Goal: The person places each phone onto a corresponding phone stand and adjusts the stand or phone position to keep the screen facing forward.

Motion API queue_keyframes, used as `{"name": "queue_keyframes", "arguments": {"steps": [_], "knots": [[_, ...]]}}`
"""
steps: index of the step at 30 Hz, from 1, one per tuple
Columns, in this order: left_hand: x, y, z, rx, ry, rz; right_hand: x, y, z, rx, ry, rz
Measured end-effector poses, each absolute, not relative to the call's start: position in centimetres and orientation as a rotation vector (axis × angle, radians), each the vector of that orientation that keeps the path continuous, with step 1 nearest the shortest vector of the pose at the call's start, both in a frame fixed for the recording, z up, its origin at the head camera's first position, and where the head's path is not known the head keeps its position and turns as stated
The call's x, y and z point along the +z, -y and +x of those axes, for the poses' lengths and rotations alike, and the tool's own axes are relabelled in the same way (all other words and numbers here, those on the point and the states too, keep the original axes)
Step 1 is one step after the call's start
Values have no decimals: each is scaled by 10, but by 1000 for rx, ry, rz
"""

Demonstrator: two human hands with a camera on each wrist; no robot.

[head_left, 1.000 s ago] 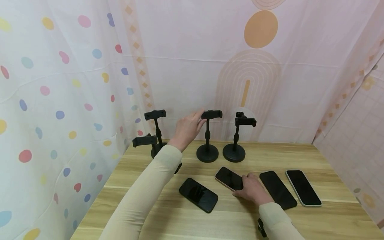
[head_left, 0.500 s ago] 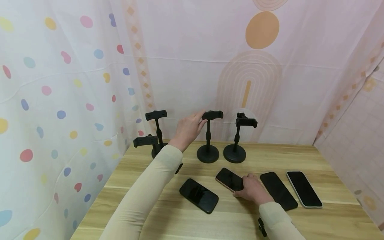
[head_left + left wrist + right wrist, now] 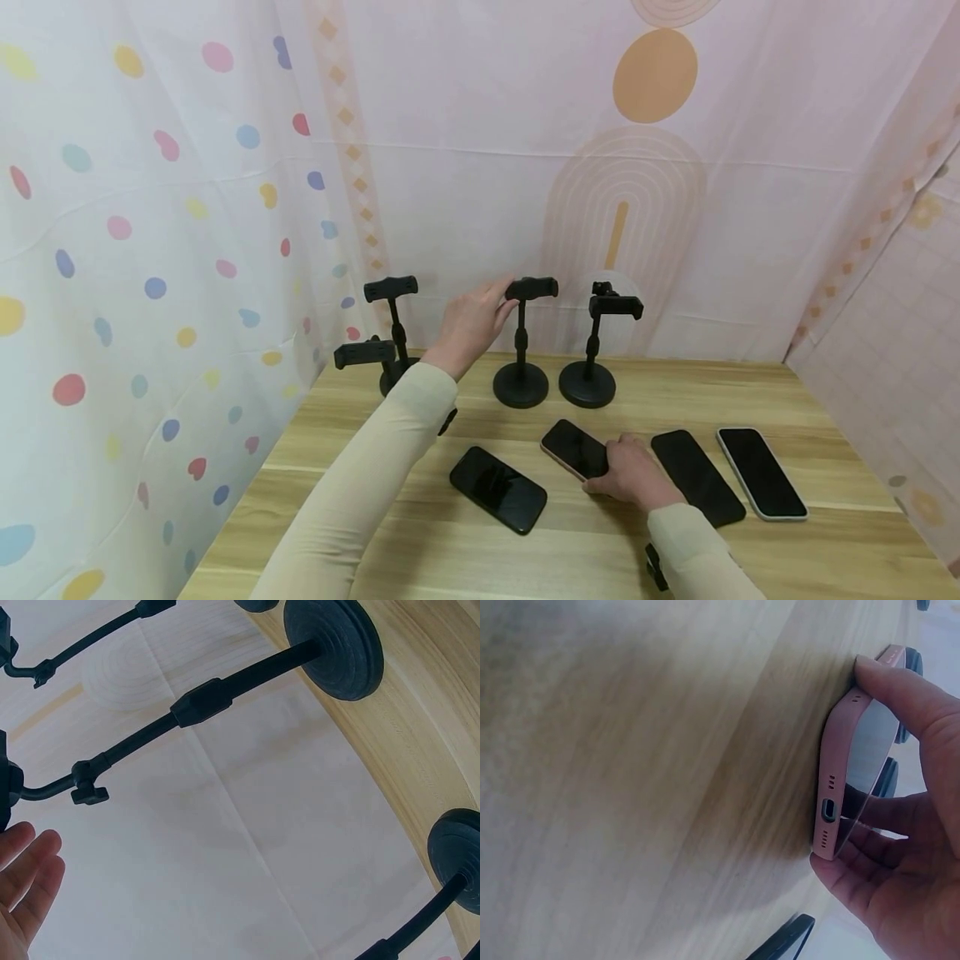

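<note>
My left hand (image 3: 468, 327) reaches to the middle black phone stand (image 3: 521, 337), thumb and fingers pinching the left end of its clamp (image 3: 532, 288). In the left wrist view, the fingertips (image 3: 46, 844) are right at the clamp, which is mostly cut off by the frame edge. Low over the table, my right hand (image 3: 633, 473) grips a pink-edged phone (image 3: 572, 447) by its right end, dark screen up. The right wrist view has the thumb on one long edge of this phone (image 3: 836, 776) and fingers on the opposite edge, its charging port facing the camera.
Another stand (image 3: 587, 383) is to the right; two more, one tall (image 3: 391, 288) and one low (image 3: 363, 353), stand on the left behind my forearm. On the wooden table (image 3: 600, 558) lie a black phone (image 3: 498, 490), a second black phone (image 3: 697, 477) and a white-edged phone (image 3: 761, 473).
</note>
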State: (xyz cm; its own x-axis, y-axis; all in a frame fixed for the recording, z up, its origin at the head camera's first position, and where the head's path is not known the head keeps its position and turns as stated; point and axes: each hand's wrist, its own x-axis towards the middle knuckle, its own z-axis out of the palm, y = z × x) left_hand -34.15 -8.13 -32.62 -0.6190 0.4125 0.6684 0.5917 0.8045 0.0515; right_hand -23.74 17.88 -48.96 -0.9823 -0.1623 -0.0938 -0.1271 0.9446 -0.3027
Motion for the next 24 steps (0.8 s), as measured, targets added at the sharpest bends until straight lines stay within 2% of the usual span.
{"name": "queue_keyframes", "arguments": {"steps": [24], "knots": [[-328, 80, -346, -356, 2310, -745, -485, -174, -235, -470, -2991, -153]]}}
